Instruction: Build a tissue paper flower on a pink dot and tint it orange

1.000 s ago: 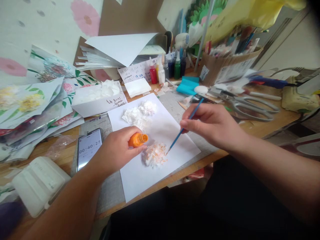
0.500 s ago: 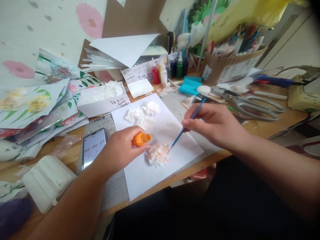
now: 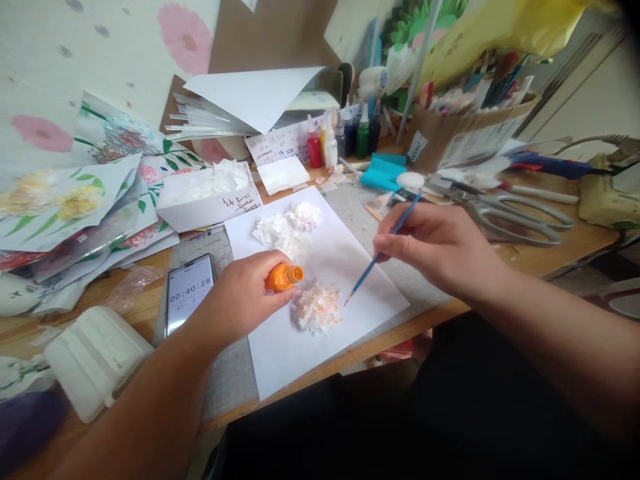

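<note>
Blue brush (image 3: 369, 270) pinched in right hand (image 3: 425, 243); long axis slants, bristles down-left, just beside near clump (image 3: 319, 310) on paper (image 3: 280, 363). Left hand (image 3: 245, 293) wrapped round orange bottle (image 3: 281, 276), above paper, mouth pointing right. From my remote view I judge colouring partial: near clump orange-flecked, some white left; on farther clumps (image 3: 278, 230) I make out no orange.

Left forearm (image 3: 160, 380) bare, slanting up and inward from lower left, wrist nearly straight. Left hand (image 3: 245, 291) back uppermost, fingers curled in grip, thumb pointing rightward. Right forearm (image 3: 555, 333) bare, angling in from right edge. Right hand (image 3: 435, 247) higher, thumb and fingers pinched, pen-style. Hands apart.
</note>
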`<state>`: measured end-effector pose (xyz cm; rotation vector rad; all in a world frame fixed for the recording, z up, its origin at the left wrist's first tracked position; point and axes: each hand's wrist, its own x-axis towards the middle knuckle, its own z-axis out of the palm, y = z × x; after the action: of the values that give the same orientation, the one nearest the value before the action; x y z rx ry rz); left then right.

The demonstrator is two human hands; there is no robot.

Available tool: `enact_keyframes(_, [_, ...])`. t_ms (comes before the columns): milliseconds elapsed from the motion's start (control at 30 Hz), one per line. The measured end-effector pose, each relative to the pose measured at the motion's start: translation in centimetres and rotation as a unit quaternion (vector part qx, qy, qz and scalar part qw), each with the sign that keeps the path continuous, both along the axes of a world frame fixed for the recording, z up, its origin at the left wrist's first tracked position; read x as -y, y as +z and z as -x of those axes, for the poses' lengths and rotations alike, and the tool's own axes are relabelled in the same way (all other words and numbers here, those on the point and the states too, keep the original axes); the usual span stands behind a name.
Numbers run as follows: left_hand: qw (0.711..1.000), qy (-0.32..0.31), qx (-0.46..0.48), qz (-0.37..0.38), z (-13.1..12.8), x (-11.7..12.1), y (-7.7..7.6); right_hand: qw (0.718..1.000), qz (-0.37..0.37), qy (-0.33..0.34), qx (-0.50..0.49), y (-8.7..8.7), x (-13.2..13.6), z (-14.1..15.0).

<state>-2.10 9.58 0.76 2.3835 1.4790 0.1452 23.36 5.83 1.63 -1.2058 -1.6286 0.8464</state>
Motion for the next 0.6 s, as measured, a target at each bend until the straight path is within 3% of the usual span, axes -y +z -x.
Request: enact_keyframes(600, [1.000,-0.002,0.007,0.015,0.00,0.11,0.04,0.996,-0.052,0.002,0.067,0.50,0.41,0.11])
